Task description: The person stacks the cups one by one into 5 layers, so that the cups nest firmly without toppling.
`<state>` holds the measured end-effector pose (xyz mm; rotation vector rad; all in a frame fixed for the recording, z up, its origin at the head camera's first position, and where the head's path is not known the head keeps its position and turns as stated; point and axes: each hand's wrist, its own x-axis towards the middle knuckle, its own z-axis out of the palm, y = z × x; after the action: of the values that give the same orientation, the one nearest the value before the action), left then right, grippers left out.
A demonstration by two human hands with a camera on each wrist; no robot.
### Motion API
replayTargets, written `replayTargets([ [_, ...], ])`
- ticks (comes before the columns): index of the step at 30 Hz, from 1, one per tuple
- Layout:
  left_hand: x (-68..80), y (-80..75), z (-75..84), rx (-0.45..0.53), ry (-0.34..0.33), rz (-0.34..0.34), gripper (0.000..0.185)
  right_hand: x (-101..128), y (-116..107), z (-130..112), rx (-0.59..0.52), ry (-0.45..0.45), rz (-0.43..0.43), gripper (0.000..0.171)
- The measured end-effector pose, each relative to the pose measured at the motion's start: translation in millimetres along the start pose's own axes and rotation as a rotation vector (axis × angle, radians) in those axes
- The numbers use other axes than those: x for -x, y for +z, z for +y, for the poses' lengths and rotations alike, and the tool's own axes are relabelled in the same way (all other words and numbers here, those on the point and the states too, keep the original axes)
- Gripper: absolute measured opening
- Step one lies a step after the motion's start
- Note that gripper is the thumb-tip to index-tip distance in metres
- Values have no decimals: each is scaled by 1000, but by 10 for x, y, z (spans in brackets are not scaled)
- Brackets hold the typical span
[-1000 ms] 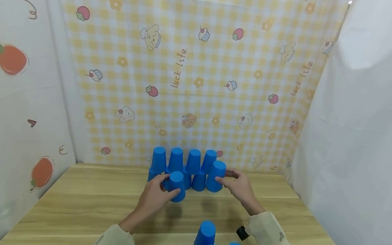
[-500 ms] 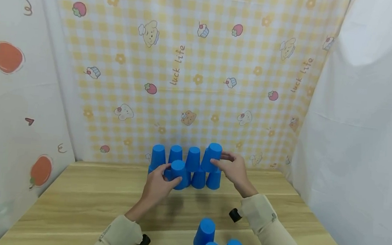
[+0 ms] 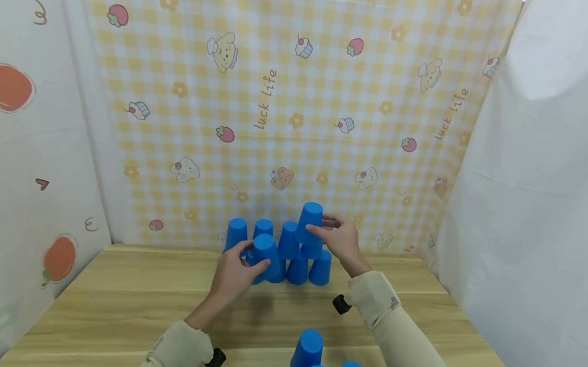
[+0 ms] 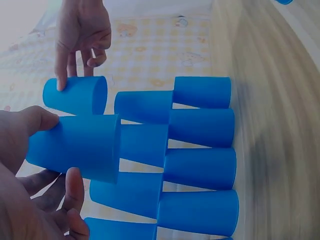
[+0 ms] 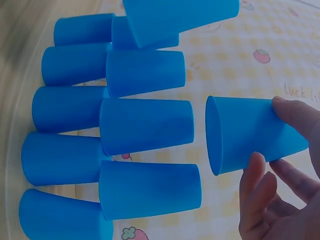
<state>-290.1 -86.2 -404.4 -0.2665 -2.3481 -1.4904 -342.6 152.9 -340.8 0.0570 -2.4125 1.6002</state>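
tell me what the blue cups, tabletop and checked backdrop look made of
Blue cups: probably plastic, smooth, fairly matte, judging by thin rims and uniform colour. Tabletop: wood or wood-look laminate; the streaked grain fits either. Checked backdrop: likely thin printed fabric, matte, given its soft creases.

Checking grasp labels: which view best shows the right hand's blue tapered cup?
Right wrist: blue tapered cup appears largest, nearly side-on. Head: smallest; left wrist: smaller, pictured above the other held blue cup.

In the head view, the left forearm (image 3: 179, 343) points toward one o'clock and the right forearm (image 3: 401, 330) toward eleven, left hand (image 3: 233, 271) and right hand (image 3: 342, 240) each maintaining a thumb-and-finger grip.
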Motion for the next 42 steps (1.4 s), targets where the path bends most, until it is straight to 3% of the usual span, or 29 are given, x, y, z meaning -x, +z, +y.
replayTargets([
  [7,-88,-18,15,21,13,3,55,-139,69,-25,10,-15,20,57],
  [13,-194,-25,107,-30,9,19,59,-225,85,-23,-4,16,38,57],
  [21,-464,-30,301,-123,16,-23,60,-339,84,-38,17,13,29,59],
  [26,-646,-7,375,-127,35,-34,59,-371,87,-46,13,5,40,58],
  [42,-900,-23,411,-162,-19,-37,58,-435,210,-9,21,-29,-11,56],
])
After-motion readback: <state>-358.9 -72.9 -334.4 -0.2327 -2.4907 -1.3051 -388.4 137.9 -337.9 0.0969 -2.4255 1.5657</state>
